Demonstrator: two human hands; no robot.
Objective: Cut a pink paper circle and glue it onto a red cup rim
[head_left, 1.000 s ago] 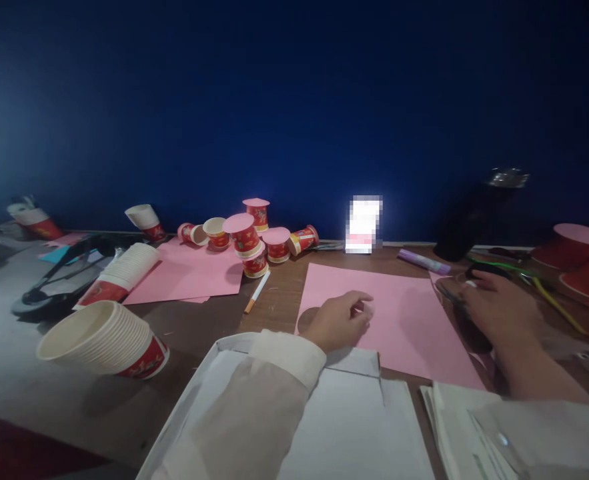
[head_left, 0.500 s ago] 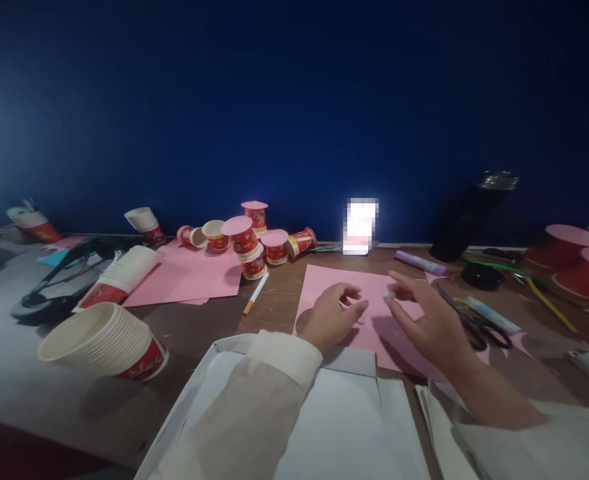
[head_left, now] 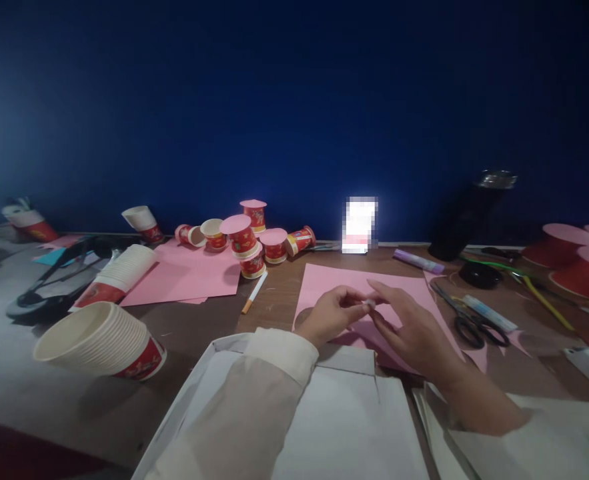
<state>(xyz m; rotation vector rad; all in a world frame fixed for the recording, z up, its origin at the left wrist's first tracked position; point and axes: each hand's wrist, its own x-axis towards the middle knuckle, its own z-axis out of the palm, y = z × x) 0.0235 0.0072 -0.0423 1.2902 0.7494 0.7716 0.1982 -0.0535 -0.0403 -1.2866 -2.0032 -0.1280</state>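
My left hand (head_left: 331,313) and my right hand (head_left: 414,327) meet above a pink sheet of paper (head_left: 319,280). The fingertips of my right hand pinch a small whitish piece (head_left: 371,303), too small to name. The thumb and fingers of my left hand close together at the same spot; whether they also grip the piece is hidden. Just right of my right hand lie black-handled scissors (head_left: 474,327) and a pale blue tube (head_left: 491,312). A white cardboard box (head_left: 344,407) sits under my left forearm.
Stacked paper cups (head_left: 104,340) lie at the left, near more pink paper (head_left: 189,280). Red cups with pink discs (head_left: 241,233) stand at the back. A lit phone (head_left: 359,225), a purple tube (head_left: 418,261) and a dark bottle (head_left: 467,213) line the rear edge.
My right hand has moved left with the small whitish piece, and its fingertips now touch those of my left hand. My left hand's thumb and fingers have closed together.
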